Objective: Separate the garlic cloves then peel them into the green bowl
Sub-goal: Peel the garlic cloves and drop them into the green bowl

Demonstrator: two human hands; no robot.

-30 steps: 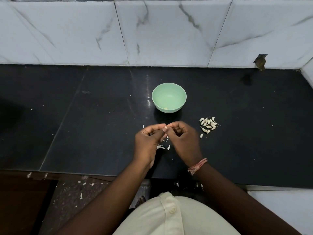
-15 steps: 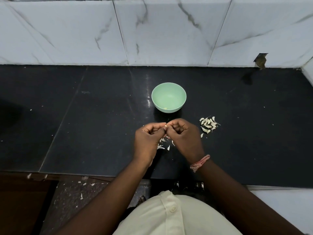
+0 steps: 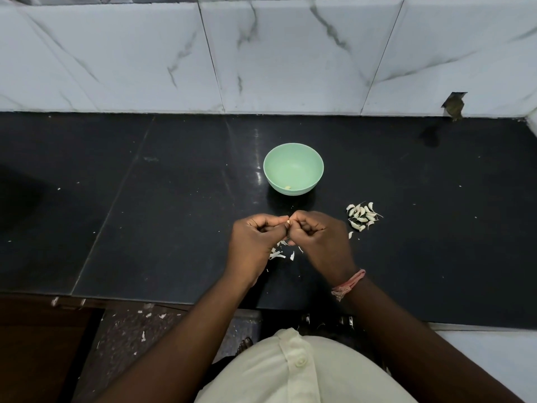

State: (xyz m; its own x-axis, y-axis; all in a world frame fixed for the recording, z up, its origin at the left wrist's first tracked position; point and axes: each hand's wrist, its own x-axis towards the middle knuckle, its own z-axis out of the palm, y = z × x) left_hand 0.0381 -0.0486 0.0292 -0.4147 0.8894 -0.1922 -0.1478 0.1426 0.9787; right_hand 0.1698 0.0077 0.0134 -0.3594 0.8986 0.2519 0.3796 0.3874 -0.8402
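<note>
Above the black stone table, a small pale garlic clove is pinched between left hand and right hand, fingers curled, near the round mint-green bowl, likely for peeling; unpeeled cloves lie right.

— Location type?
— Home kitchen. Evidence: polished black stone table running wall to wall, backed by glossy white marble-patterned wall tiles.
— Food items?
— One small pale green plastic bowl on the table; one heap of small white unpeeled garlic cloves just to its right; scattered white papery garlic skins nearer the front edge.
— Below the table?
— Speckled floor, strewn with more white scraps.
</note>
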